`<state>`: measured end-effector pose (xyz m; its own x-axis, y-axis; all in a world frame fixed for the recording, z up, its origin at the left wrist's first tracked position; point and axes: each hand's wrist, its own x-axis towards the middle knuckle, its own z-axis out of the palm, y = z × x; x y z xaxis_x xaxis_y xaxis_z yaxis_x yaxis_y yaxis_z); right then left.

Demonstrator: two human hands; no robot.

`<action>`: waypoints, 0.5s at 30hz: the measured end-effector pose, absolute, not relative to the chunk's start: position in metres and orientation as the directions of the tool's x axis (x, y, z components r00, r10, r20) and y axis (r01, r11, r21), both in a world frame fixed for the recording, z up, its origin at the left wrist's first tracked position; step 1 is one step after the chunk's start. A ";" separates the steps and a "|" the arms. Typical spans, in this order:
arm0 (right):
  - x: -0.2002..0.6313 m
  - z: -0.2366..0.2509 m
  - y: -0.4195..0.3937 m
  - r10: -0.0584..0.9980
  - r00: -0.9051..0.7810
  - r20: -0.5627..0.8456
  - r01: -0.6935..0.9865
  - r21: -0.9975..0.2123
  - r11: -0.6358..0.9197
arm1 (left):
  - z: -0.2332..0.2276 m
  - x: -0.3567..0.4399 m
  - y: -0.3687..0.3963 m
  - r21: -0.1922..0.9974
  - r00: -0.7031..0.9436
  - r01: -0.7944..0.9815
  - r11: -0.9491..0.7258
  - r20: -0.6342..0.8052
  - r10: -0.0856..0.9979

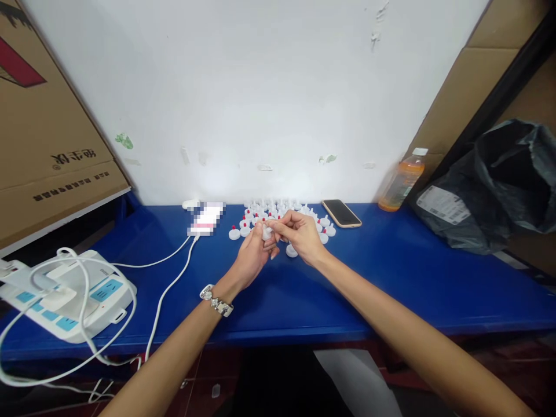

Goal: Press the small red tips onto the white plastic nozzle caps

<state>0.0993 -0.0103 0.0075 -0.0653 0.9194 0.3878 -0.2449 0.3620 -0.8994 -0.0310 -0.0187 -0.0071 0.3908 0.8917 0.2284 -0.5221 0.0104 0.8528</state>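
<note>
Blue tabletop runs the full width of view; its near edge is the only edge seen whole, left and right ends cut off by the frame.

Cardboard box, upper left: cropped at top and left, print reads inverted, not legible. Second cardboard panel leans at the right, also cropped.

Black plastic bag, right end of tabletop against the far edge: contents hidden; white label on it too small to read.

White power strip, near left corner, partly overhanging the near edge; white cables loop over it and run off frame below.

Orange drink bottle, far edge right of centre, tilted against the wall. Phone lies flat, screen dark, just left of the bottle. A second flat device at the far edge left of centre is blurred; cabled.

Cluster of small white caps, some with red tips, at the far edge centre; those behind the hands are hidden, count not determinable.

Left hand and right hand meet together above the cluster, fingers pinched on one small white cap. Cap mostly covered by fingertips; its form cannot be told. Wristwatch on the left wrist.
</note>
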 end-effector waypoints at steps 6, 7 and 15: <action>0.096 0.007 -0.010 0.919 -0.104 0.380 -0.237 -0.907 0.348 | -0.010 -0.030 -0.018 0.846 0.378 -0.533 0.016 0.221 0.899; 0.096 0.007 -0.011 0.919 -0.113 0.378 -0.243 -0.907 0.344 | -0.012 -0.031 -0.016 0.859 0.375 -0.513 -0.001 0.225 0.899; 0.117 0.002 -0.007 0.917 -0.022 0.398 -0.039 -0.917 0.397 | -0.017 -0.048 -0.010 0.933 0.262 0.122 -0.338 0.298 0.918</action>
